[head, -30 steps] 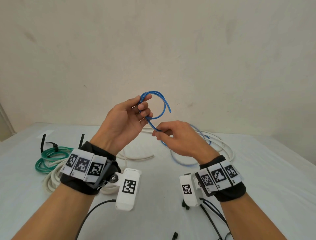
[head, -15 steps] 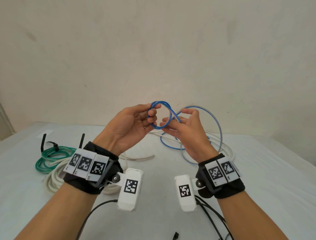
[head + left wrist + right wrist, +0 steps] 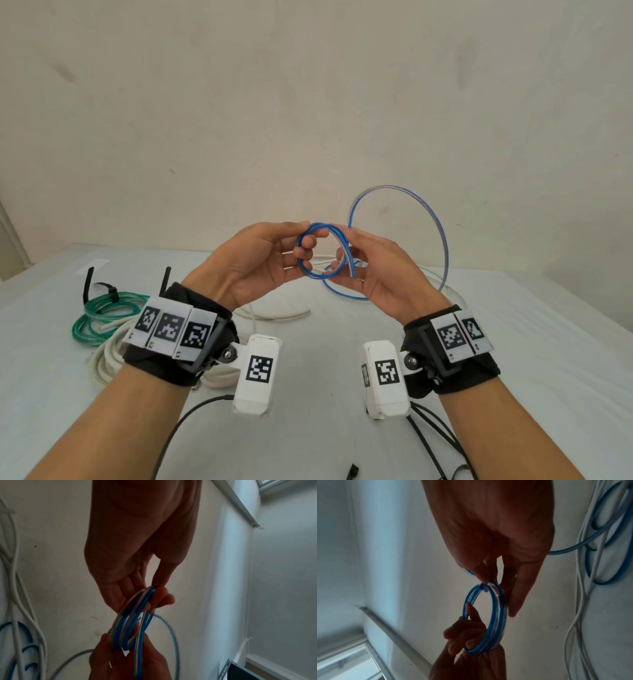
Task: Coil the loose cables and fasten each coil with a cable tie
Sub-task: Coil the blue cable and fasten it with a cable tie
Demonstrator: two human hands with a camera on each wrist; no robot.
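Note:
Both hands hold a small coil of blue cable [image 3: 318, 277] in the air over the white table [image 3: 513, 342]. My left hand [image 3: 306, 236] has its fingers through the ring and its thumb on top; the left wrist view shows the blue coil [image 3: 133, 622] below the fingers [image 3: 161, 596]. My right hand [image 3: 344, 243] pinches the coil's right side, and the blue coil [image 3: 494, 615] hangs from its fingertips in the right wrist view. From there the free blue cable [image 3: 442, 233] arcs up in a wide loop and drops to the table behind the right hand.
At the left lie a green coil [image 3: 102, 315] bound with a black tie [image 3: 109, 291] and a white cable coil [image 3: 109, 356]. Loose white cable [image 3: 274, 317] runs behind the hands. A black tie [image 3: 352, 474] lies at the front edge. A wall stands close behind.
My right hand rose from below the left hand and laid another turn against the coil. The free blue cable swung up into a wide loop on the right.

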